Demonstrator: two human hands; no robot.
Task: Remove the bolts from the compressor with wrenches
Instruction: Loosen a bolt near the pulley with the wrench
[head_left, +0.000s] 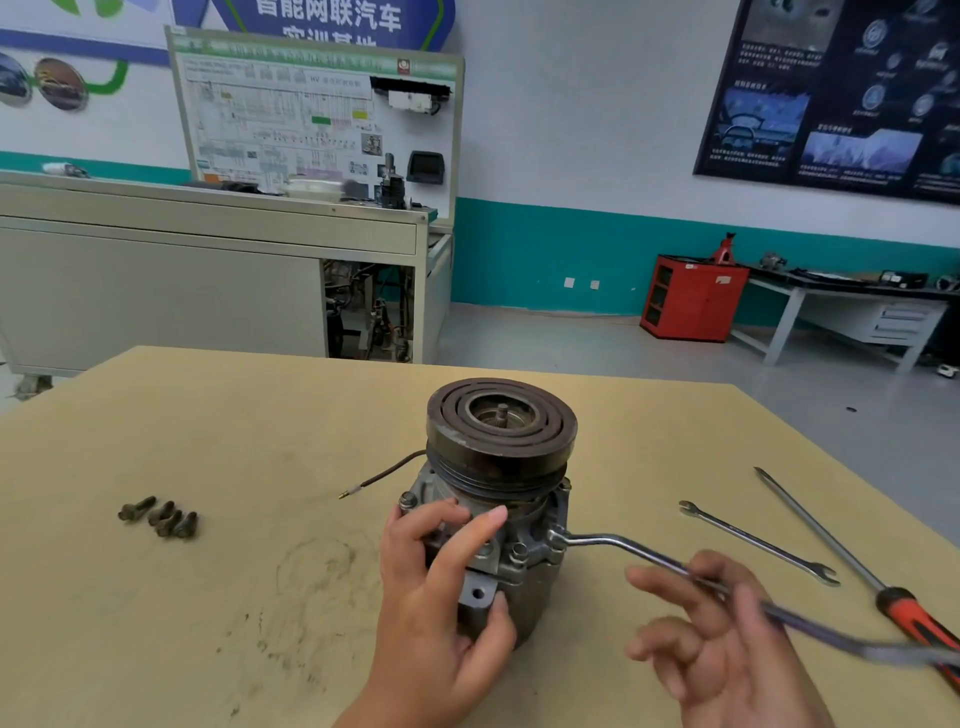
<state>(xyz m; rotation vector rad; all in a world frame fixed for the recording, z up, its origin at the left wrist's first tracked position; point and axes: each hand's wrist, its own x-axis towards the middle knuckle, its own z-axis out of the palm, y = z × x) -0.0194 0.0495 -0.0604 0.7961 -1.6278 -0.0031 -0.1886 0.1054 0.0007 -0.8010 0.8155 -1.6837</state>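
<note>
the left grip (441, 597) is a bare hand with slim fingers (467, 543) and short, rounded nails (497, 514), one showing plainly on the forefinger and one on the thumb (501, 629). its wrist (395, 696) and a short stretch of forearm are bare down to the lower edge of the view. the right grip (727, 649) is bare as well and fills more of the view, its fingers and outline smeared by blur, so that nails and creases there cannot be told.
</note>
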